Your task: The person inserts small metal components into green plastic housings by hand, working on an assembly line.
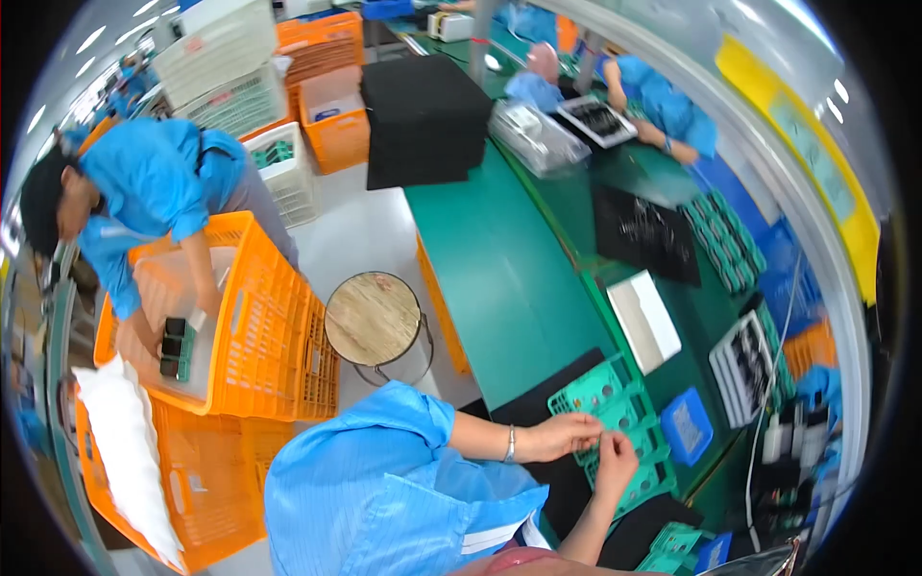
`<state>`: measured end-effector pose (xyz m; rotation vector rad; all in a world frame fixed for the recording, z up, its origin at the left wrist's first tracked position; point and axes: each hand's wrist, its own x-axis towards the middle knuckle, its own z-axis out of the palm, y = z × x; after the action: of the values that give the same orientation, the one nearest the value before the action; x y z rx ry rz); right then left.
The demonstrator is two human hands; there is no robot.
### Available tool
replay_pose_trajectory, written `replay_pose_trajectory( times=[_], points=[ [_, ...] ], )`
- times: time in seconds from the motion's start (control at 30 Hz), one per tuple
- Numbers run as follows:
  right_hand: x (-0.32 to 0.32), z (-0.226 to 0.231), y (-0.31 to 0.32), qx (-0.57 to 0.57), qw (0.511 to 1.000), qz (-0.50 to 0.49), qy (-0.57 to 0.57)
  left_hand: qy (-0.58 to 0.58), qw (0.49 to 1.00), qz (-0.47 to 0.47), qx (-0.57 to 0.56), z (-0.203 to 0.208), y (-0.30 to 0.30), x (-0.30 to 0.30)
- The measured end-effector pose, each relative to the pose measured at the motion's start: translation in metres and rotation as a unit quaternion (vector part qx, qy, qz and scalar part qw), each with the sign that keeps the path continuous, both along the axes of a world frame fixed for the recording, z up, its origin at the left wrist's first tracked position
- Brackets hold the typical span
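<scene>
My left hand [565, 436], with a bracelet at its wrist, is closed in a pinch above a green plastic tray [629, 411]. Close beside it, my right hand [616, 465] also has its fingers pinched. The fingertips of both hands nearly meet; whatever lies between them is too small to make out. The tray has several round-marked compartments and rests on a black mat [544, 390]. Just right of the tray stands a small blue bin [686, 425]. Another green tray [669, 549] is partly visible at the lower edge.
A white open box [644, 321] lies beyond the tray on the green table [499, 278]. Black sheets [423, 115] are stacked at the far end. A round stool [374, 317] stands left of the table. At left, a co-worker [154, 182] leans into an orange crate [259, 326].
</scene>
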<state>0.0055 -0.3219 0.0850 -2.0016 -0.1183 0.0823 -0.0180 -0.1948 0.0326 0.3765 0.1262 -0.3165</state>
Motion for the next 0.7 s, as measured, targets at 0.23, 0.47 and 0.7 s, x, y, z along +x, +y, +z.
replay_pose_trajectory(
  times=[0.23,0.47,0.7],
  points=[
    [0.022,0.010,-0.036,-0.176,0.981,-0.058,0.062,0.040,0.996,-0.056,0.055,0.015,0.017,0.000],
    [0.035,-0.011,-0.094,-0.177,0.965,-0.171,0.087,0.017,0.984,-0.112,0.137,0.006,0.014,0.014],
    [0.035,-0.009,-0.096,-0.236,0.948,-0.146,0.156,0.032,0.978,-0.079,0.193,0.007,0.021,0.013]
  ],
)
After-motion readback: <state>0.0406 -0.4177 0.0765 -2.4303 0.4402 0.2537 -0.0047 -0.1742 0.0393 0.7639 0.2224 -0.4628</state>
